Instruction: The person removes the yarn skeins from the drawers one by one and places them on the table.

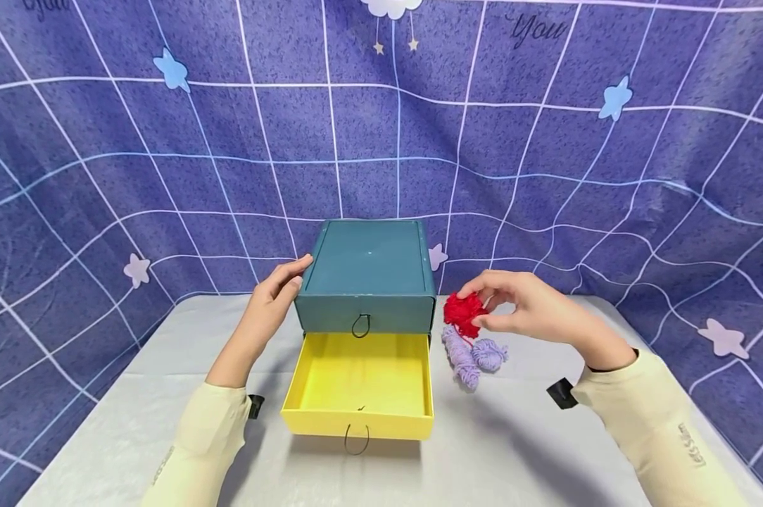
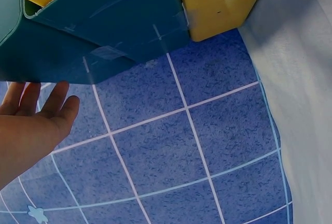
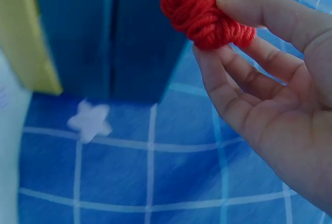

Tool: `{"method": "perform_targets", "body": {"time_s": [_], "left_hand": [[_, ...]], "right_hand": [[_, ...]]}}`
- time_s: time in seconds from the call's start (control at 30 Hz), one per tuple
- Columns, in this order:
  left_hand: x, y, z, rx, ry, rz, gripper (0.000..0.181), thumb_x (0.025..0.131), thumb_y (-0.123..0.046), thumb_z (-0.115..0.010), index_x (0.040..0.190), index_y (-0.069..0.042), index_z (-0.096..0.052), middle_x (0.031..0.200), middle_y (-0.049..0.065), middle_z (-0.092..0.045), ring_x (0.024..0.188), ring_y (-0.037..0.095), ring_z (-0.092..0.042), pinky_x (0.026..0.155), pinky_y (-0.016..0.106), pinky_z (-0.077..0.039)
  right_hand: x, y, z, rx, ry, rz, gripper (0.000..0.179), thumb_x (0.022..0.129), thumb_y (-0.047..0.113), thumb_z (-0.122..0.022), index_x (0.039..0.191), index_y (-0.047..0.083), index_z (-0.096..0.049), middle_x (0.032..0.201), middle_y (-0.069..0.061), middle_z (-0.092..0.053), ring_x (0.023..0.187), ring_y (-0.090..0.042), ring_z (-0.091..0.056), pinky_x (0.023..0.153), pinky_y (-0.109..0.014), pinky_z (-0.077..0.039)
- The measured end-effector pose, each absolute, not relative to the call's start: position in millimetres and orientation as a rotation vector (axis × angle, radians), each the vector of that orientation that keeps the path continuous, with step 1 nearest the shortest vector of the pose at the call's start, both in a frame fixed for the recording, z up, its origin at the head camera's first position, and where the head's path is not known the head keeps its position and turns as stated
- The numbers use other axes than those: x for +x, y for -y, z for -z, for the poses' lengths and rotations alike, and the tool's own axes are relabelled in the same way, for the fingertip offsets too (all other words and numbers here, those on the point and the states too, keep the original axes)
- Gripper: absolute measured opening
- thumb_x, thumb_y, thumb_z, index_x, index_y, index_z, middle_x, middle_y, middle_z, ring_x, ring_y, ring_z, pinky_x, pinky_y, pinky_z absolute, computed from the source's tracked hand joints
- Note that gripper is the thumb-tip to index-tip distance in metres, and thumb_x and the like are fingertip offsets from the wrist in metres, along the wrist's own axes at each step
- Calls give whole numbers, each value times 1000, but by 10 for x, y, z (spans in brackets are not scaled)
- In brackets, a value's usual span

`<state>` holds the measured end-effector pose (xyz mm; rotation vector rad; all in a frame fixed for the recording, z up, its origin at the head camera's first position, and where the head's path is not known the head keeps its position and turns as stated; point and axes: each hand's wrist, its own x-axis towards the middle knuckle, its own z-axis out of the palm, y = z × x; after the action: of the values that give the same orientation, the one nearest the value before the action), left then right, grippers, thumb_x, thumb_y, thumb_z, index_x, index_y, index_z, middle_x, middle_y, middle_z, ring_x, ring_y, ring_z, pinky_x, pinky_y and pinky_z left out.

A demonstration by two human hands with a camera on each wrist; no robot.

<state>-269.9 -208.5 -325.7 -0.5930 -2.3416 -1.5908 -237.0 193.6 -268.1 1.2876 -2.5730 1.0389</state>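
My right hand (image 1: 526, 307) pinches a small bundle of red yarn (image 3: 189, 14) between thumb and fingers, to the right of a teal drawer box (image 1: 367, 257). Two lavender yarn bundles lie by the red one: a long one (image 1: 461, 358) and a rounder one (image 1: 489, 354). Straight fingers of my left hand (image 1: 272, 299) touch the box's left side, near its top edge. Below the teal front, a yellow drawer (image 1: 356, 424) is pulled out, with nothing inside it. In the left wrist view, my left hand's fingertips (image 2: 62, 89) are against the teal wall.
A dark cord loop (image 1: 361, 327) hangs on the teal front, and another loop (image 1: 357, 440) on the yellow drawer. Everything stands on a white-covered table (image 1: 185, 352). Behind it hangs a purple-blue cloth (image 1: 369, 127) with grid lines and stars.
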Motion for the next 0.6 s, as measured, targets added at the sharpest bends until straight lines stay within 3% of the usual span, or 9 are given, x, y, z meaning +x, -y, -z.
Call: {"method": "perform_targets", "body": {"time_s": [0.33,0.6], "left_hand": [[-2693,2071,3248,-598,2328,1603,40,104,-23,-43,143,-15,-48,150,-2,-40,138,17,-33,113,42,-28],[-2696,2069,3246,-592,2334,1613,41,104,-24,-43,144,-16,-47,150,-2,-40,139,17,-32,113,43,-28]], "right_hand": [[-2667,-2441,3127,816,2761,-1284,30,82,-2,-70,112,-1,-65,92,-11,-70,82,-18,-67,71,-25,-55],[-2809,-2783,3509,682,2825,-1308,31,84,1,-70,112,-11,-62,95,-18,-69,80,-13,-65,68,-24,-54]]}}
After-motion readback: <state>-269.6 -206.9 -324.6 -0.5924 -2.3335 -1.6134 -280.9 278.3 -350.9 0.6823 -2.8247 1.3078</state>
